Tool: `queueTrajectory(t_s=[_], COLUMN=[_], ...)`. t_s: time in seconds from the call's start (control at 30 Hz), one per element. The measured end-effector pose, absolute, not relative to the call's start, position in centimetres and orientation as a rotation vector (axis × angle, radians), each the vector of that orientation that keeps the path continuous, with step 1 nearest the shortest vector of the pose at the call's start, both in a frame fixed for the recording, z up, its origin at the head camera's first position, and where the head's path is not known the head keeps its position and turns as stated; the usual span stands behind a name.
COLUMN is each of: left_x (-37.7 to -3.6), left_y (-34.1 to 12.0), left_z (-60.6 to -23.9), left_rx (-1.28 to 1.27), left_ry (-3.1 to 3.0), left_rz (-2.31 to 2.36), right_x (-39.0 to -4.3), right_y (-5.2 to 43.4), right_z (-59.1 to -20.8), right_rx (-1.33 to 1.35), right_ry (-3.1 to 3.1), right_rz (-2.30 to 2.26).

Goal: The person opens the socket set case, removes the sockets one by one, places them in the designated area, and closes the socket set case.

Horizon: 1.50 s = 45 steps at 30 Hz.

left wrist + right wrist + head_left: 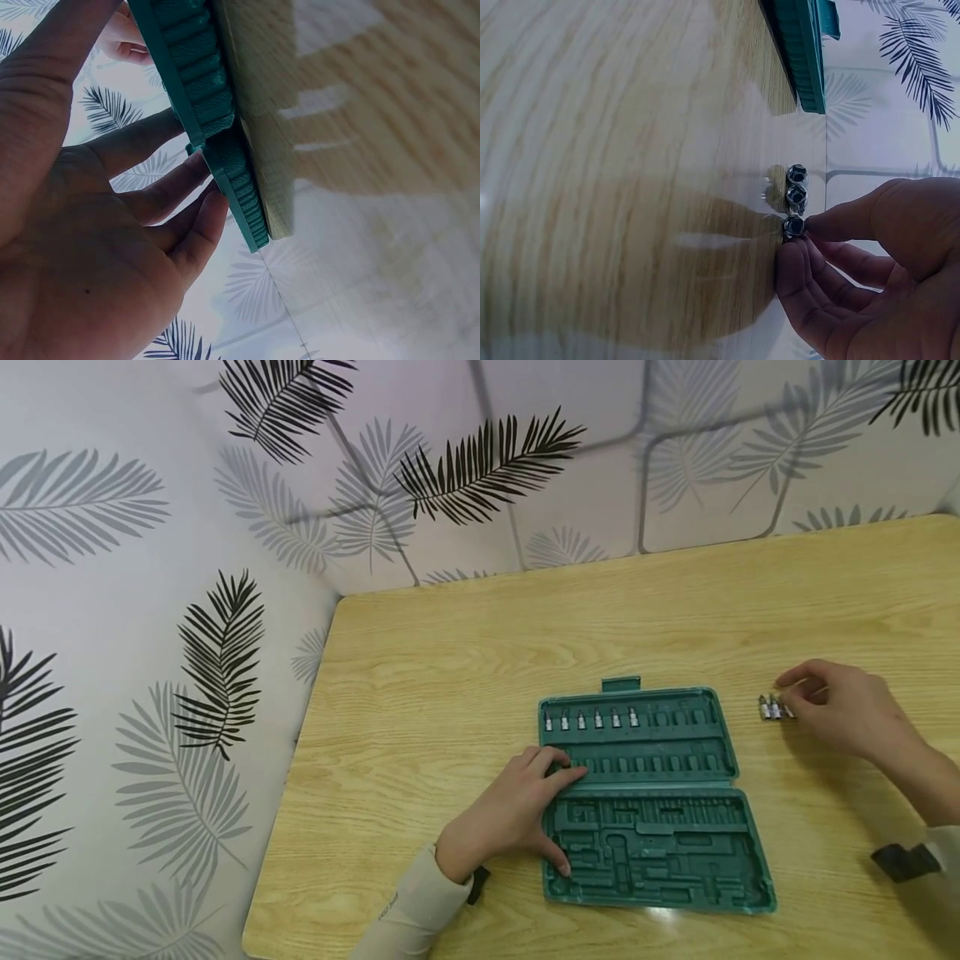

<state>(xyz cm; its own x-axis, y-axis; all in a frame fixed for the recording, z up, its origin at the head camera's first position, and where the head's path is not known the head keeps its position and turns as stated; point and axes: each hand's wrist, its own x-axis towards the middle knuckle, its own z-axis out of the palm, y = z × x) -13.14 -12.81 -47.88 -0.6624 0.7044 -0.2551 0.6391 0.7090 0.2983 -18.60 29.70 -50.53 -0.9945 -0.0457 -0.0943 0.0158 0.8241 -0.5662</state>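
An open green plastic tool case point(652, 742) lies on the table with its moulded slots facing up. Several metal bit sockets point(597, 719) with dark tips stand in a row at the left of its upper half. My left hand point(517, 806) rests across the case's left edge, fingers on the upper half and thumb on the lower. Right of the case, my right hand point(843, 706) pinches a bit socket point(793, 226) between thumb and fingers, low over the table. Beside it are two more bit sockets point(796, 196), close together.
The wood-grain table point(420, 693) extends around the case. Its far and left edges meet a wall point(465, 543) covered in leaf patterns. A small latch tab point(621, 684) sticks out from the case's far edge.
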Motion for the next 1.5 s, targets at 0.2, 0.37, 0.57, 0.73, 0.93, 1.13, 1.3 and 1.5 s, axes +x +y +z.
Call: queueTrajectory(t_s=[0.2,0.37,0.57,0.73,0.93,1.13,1.3,1.5], left_x=[-13.2,-13.2,-13.3,-13.2,-13.5,-13.2,-13.2,-13.3], left_y=[-12.8,-12.8,-12.8,-12.8,-13.2,-12.9,-12.9,-13.0], left_z=[-47.9,-47.9,-48.1,-48.1,-49.0,-47.9,-48.1,-47.9], left_rx=[1.047,1.045,1.050,1.070,1.104,1.044,1.022,1.048], left_ry=[2.567,2.564,2.569,2.569,2.573,2.565,2.564,2.576], left_rz=[0.261,0.259,0.250,0.267,0.300,0.260,0.236,0.221], right_x=[-18.7,-18.8,-18.6,-18.4,-18.6,-19.6,-20.4,-20.9], right_y=[29.7,29.7,29.9,29.1,26.3,22.8,20.5,18.7], right_z=[-50.5,-50.6,-50.4,-49.6,-48.2,-47.5,-47.6,-48.0], right_rx=[-0.022,-0.011,0.004,-0.002,-0.160,-0.284,-0.325,-0.325], right_ry=[2.907,2.909,2.896,2.934,2.973,2.900,2.847,2.790], right_rz=[-0.893,-0.894,-0.899,-0.905,-1.000,-1.060,-1.064,-1.045])
